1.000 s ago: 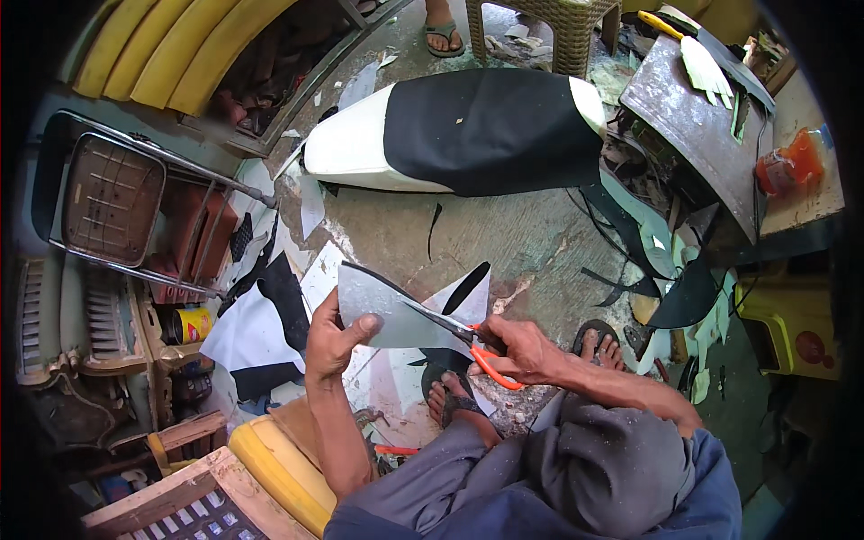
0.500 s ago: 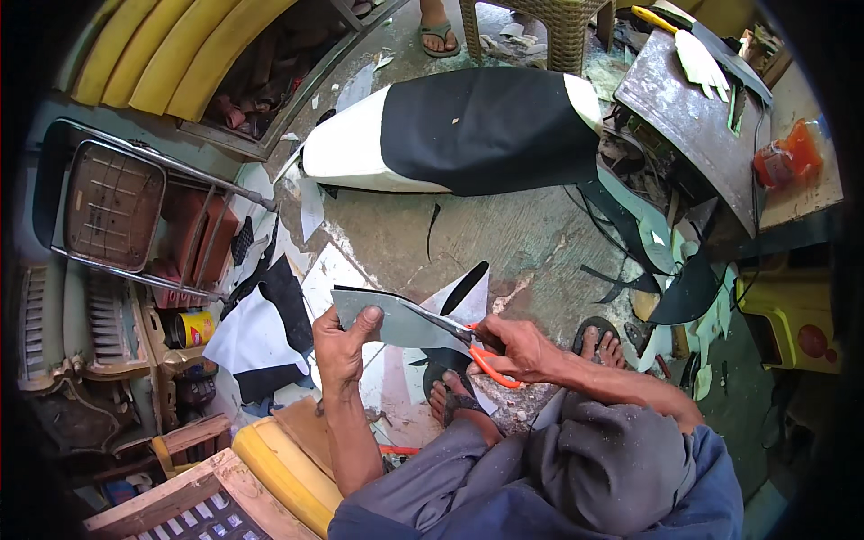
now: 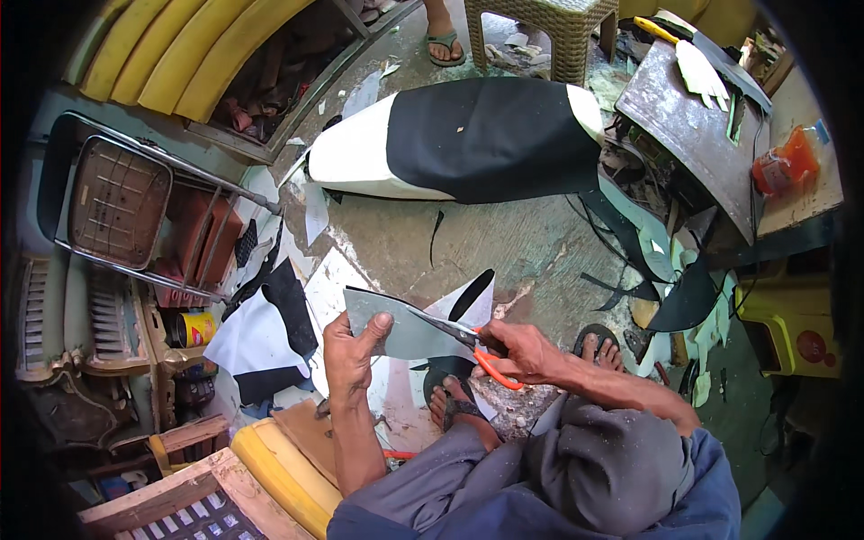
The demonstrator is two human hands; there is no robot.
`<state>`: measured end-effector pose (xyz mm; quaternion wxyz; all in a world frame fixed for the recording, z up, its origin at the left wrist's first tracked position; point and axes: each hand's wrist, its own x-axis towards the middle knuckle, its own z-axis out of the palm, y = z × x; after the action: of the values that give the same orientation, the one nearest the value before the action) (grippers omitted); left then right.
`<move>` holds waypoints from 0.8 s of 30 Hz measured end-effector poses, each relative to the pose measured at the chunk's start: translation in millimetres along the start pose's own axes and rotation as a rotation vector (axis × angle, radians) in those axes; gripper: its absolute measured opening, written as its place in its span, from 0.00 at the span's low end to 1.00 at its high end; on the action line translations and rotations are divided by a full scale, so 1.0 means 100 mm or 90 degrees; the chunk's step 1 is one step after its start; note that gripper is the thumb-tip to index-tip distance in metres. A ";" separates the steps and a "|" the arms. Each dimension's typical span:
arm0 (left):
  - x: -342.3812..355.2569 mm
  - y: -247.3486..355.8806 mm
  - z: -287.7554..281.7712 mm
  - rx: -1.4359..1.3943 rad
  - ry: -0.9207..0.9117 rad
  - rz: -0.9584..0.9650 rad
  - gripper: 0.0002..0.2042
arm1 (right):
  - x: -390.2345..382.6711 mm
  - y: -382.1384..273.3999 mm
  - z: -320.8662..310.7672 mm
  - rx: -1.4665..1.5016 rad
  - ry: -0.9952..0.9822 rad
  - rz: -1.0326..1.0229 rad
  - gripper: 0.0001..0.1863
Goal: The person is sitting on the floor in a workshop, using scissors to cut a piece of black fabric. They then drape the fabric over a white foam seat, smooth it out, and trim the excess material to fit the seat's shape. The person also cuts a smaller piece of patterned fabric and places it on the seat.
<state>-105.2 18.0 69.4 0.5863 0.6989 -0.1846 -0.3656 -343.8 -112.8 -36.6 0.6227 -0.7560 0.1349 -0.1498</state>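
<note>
Left grip (image 3: 354, 353): clenched on the near-left part of a grey sheet (image 3: 396, 331), thumb flat on the upper face, fingers mostly hidden behind. Right grip (image 3: 520, 351): closed round the orange handles of a pair of scissors (image 3: 494, 367), blades pointing left along the sheet's far edge. Cannot tell how wide the blades stand. Sheet is held up above the floor (image 3: 531, 234), between my two hands and in front of my knees.

Just past the sheet, on the floor: a pale offcut (image 3: 481, 306) with a black strip on it. To my left, toward the floor's left edge, a crumpled white-and-black piece (image 3: 256, 333). Toward the floor's far edge, a long seat (image 3: 490, 135), black over the middle, white at both ends; stool (image 3: 569, 45) behind it, a sandalled foot (image 3: 445, 45) beside the stool.

Right side: metal-topped worktop (image 3: 666, 108), white glove (image 3: 700, 72) near its far right corner. Orange jar (image 3: 785, 164) on a board off the worktop's right edge. Yellow pad (image 3: 281, 472) beside my left forearm.
</note>
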 end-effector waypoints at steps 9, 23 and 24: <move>-0.05 -0.01 -0.03 0.035 -0.016 0.030 0.13 | 0.10 -0.06 -0.07 -0.034 -0.026 -0.010 0.31; -0.08 0.02 0.00 0.064 -0.056 -0.014 0.14 | 0.13 -0.10 -0.13 -0.061 -0.053 0.007 0.32; -0.09 0.03 0.00 0.061 -0.056 -0.014 0.13 | 0.15 -0.11 -0.14 -0.063 -0.042 -0.023 0.31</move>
<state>-110.8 23.0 74.8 0.5394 0.7114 -0.2197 -0.3933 -335.4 -129.0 -22.6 0.5862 -0.7924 0.1081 -0.1293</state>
